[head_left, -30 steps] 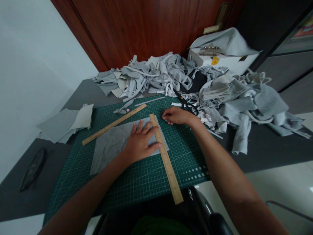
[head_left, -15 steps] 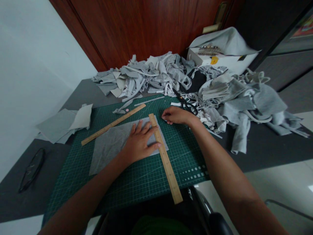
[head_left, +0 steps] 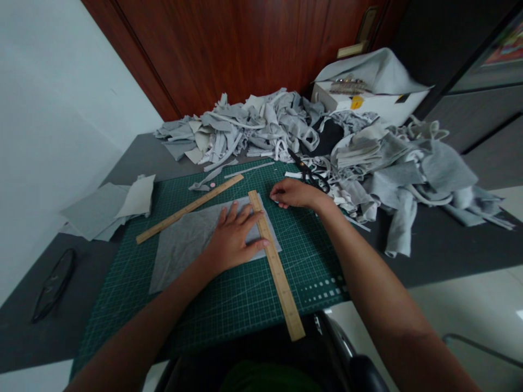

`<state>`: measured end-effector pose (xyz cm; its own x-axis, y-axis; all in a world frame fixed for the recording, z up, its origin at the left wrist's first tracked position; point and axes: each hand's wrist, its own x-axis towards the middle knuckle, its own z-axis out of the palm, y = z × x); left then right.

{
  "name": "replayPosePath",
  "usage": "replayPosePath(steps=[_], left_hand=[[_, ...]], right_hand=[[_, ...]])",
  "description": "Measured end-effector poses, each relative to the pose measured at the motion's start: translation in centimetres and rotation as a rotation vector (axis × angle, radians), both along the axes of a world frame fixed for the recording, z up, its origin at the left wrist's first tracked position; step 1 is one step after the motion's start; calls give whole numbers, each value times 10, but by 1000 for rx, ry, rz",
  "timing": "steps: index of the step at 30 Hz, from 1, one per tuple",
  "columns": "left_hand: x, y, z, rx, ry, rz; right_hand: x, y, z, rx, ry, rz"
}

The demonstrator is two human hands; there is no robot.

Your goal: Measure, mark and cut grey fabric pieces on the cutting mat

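My left hand (head_left: pixel 232 237) lies flat with spread fingers on a piece of grey fabric (head_left: pixel 175 253). Its fingertips and thumb rest on a wooden ruler (head_left: pixel 281 283), which crosses the fabric's right end and reaches past the near edge of the green cutting mat (head_left: pixel 229 305). Right of the ruler, over the mat, my right hand (head_left: pixel 292 193) is closed in a pinch. A small pale bit shows under its fingers, too small to name. Just behind that hand lie black-handled scissors (head_left: pixel 314 177).
A second wooden ruler (head_left: pixel 190 208) lies along the fabric's far edge, near a small pink disc (head_left: pixel 212 185). Heaped grey fabric scraps (head_left: pixel 261 122) fill the back and right. A white box (head_left: pixel 379 103) stands behind them. At left are fabric pieces (head_left: pixel 102 209) and eyeglasses (head_left: pixel 53 286).
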<state>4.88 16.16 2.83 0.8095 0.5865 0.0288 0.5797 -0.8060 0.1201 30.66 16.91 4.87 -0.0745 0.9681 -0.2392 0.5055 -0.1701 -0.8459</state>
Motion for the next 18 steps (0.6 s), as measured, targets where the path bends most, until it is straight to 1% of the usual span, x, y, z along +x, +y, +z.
replayPosePath(steps=[12, 18], left_hand=[[0, -1, 1, -7, 2, -5], [2, -2, 3, -6, 27, 7]], right_hand=[[1, 0, 0, 5, -25, 23], [1, 1, -1, 2, -28, 9]])
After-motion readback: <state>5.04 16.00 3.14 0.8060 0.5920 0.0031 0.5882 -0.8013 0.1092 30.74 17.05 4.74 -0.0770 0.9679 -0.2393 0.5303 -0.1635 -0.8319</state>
